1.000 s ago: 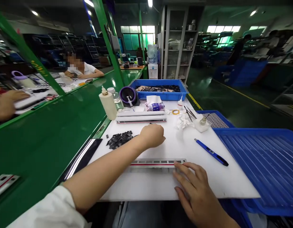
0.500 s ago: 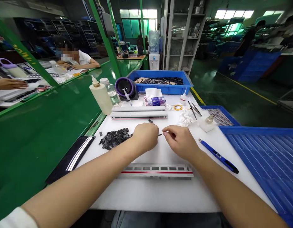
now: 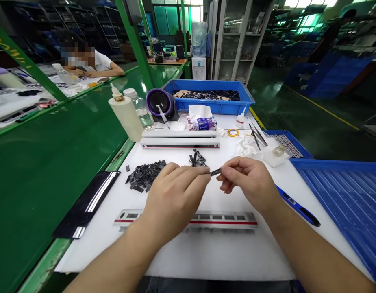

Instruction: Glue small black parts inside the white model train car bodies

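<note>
A small black rectangular piece [image 3: 216, 172] is held level between my hands, above the white work board [image 3: 212, 260]. My right hand [image 3: 251, 181] pinches its right end between thumb and fingertips. At the left end, the closed fingers of my left hand [image 3: 175, 195] grip it, with their tips partly hidden. Just behind the hands lies a small heap of black pieces [image 3: 198, 158]. A bigger pile of black pieces [image 3: 145, 176] spreads to the left. In front, partly covered by my left hand, rests a white model train car body [image 3: 224, 219] with a red stripe.
Two more train car bodies [image 3: 181, 143] lie farther back. Behind them stand a glue bottle [image 3: 127, 118], a tissue pack [image 3: 203, 122] and a blue bin [image 3: 212, 108]. Tweezers [image 3: 257, 136] and a blue pen-like tool [image 3: 300, 207] are at right. Another person [image 3: 99, 67] sits across the green bench.
My hands have come together on the small black piece, and my left hand has turned with its back upward. The small heap behind them now shows. The view has tilted down.
</note>
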### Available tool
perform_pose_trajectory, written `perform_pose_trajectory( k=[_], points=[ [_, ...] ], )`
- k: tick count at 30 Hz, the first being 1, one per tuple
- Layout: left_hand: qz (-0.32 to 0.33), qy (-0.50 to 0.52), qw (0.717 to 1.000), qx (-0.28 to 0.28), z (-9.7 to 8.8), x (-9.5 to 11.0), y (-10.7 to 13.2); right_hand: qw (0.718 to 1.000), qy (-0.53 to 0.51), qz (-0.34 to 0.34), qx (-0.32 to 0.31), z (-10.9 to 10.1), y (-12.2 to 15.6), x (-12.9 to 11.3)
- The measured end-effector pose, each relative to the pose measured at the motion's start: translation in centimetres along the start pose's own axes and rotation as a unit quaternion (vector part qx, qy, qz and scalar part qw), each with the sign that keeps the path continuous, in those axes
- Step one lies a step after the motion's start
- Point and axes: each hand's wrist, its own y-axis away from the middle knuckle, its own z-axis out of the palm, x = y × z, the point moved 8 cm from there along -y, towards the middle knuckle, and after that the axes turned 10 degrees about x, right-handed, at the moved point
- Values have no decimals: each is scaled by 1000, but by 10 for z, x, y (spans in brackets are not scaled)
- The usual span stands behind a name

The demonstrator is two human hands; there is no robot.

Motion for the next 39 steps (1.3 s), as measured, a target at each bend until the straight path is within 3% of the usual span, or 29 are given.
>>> perform_pose_trajectory(
  k=[3, 6, 8, 10, 14, 19, 21, 22, 24, 26, 28, 31, 34, 37, 39],
  points=[
    [-51, 76, 996, 19, -5, -4, -3, 1000, -3, -6, -4, 1, 0, 1],
    [-169, 154, 973, 30, -3, -16, -4, 999, -25, -6, -30, 4, 0, 2],
    [-258, 187, 948, 11, 4, -25, -1, 998, -34, -13, -48, 6, 2, 0],
    [-304, 218, 927, -24, 11, -28, 2, 998, -23, -38, -51, 4, 5, -6],
    [-278, 291, 913, -72, 17, -20, -2, 996, -19, -67, -52, -2, 9, -18],
    [-213, 379, 898, -62, 15, -1, -6, 974, -122, 103, -163, 15, 11, 4],
    [-180, 370, 911, -31, 11, 5, -7, 966, -129, 121, -190, 20, 13, 7],
    [-175, 347, 921, -13, 9, 4, -7, 975, -110, 86, -175, 18, 13, 3],
    [-196, 272, 942, -3, 10, -4, -4, 993, -18, -72, -90, 5, 11, -17],
    [-241, 187, 952, -31, 17, -19, 1, 964, 107, -244, 12, -6, 18, -41],
    [-294, 126, 945, -70, 23, -35, 7, 920, 219, -320, 52, -6, 20, -49],
    [-350, 116, 927, -66, 21, -50, 10, 887, 374, -269, 25, 0, 4, -29],
    [-323, 169, 930, -45, 17, -40, 4, 848, 501, -172, -9, 0, -11, -3],
    [-284, 227, 930, -49, 18, -27, 0, 825, 551, -124, -19, -1, -14, 10],
    [-300, 247, 921, -41, 19, -26, 1, 819, 560, -120, -13, -2, -14, 13]
  ],
)
